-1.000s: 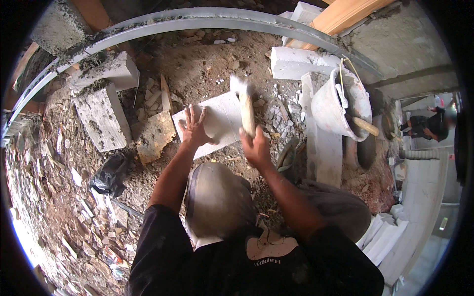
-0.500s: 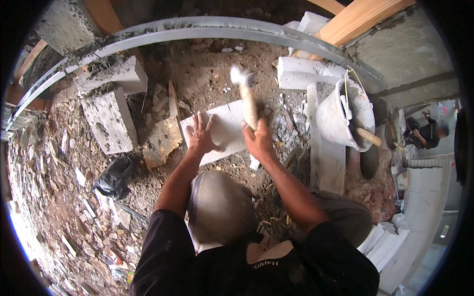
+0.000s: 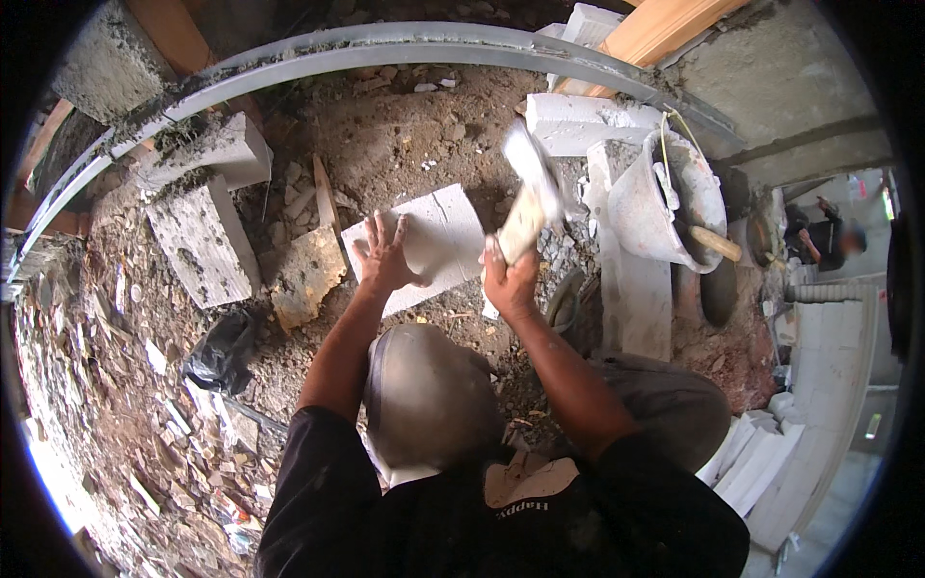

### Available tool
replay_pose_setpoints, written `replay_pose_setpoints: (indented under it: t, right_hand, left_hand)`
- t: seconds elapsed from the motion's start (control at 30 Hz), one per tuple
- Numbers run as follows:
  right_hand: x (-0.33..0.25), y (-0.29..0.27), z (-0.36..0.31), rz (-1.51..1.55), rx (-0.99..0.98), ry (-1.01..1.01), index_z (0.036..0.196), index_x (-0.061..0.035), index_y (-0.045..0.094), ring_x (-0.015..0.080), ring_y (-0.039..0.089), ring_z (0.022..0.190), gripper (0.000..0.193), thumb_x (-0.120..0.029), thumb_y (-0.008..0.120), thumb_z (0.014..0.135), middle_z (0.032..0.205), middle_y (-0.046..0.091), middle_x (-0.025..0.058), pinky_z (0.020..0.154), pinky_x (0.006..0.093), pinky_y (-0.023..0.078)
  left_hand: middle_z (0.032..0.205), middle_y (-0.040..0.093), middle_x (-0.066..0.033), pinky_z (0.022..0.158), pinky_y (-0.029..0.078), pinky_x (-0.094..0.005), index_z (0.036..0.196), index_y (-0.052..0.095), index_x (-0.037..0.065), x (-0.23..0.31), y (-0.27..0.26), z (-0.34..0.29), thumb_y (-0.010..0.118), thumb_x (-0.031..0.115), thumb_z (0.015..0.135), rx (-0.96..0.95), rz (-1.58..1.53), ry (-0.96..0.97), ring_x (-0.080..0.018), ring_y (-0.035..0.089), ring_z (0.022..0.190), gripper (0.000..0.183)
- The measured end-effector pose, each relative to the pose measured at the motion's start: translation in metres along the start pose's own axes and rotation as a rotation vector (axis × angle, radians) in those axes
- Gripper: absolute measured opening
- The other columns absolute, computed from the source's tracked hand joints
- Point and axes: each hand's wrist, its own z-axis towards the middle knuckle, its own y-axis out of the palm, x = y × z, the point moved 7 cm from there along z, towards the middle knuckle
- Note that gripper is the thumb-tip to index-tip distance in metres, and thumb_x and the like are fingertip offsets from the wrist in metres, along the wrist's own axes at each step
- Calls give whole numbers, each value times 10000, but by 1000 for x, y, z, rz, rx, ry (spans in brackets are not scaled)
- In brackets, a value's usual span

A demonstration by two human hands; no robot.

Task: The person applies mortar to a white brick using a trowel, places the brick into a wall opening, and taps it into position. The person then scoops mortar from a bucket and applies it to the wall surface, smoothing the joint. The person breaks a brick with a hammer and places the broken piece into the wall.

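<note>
The left hand (image 3: 383, 260) is resting, fingers spread, on the white slab (image 3: 445, 236) lying on the dirt (image 3: 405, 144); the right hand (image 3: 512, 286) is gripping a wooden-handled tool (image 3: 522, 222) beside it, best keeping swings clear of those fingers!

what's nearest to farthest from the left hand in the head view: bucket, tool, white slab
1. White slab: under the left hand, touching.
2. Tool: right, gripped in the right hand.
3. Bucket: right, beyond the tool.

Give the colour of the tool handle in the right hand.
Pale tan tool handle, slightly blurred; shows best in the head view.
</note>
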Motion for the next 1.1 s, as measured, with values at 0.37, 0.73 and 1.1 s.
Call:
replay_pose_setpoints:
  t: [0.37, 0.73, 1.1]
  right_hand:
    - [-38, -27, -9, -29, 107, -128, 1051, 50, 530, 335, 634, 616, 294, -144, 677, 885, 721, 624, 177, 579, 442, 504]
    - [-23, -40, -39, -245, 6, -23, 1089, 58, 528, 361, 647, 681, 340, -202, 666, 921, 811, 636, 218, 620, 433, 520]
    - [-10, -47, -63, -178, -122, 202, 1028, 15, 541, 305, 638, 710, 245, -158, 657, 899, 817, 614, 191, 641, 442, 522]
  left_hand:
    - [1626, -27, -268, 1084, 182, -746, 1593, 123, 205, 1, -2, -2, 928, 588, 428, 11, 2, 3, -448, -5, 1506, 1467]
    - [1627, -42, -267, 1106, 150, -733, 1597, 109, 209, 2, -4, 1, 914, 615, 442, -19, -4, -6, -442, -30, 1507, 1465]
    - [1632, -22, -250, 1113, 158, -731, 1593, 136, 204, 1, -2, 0, 924, 597, 443, -7, 16, -8, -419, -23, 1512, 1448]
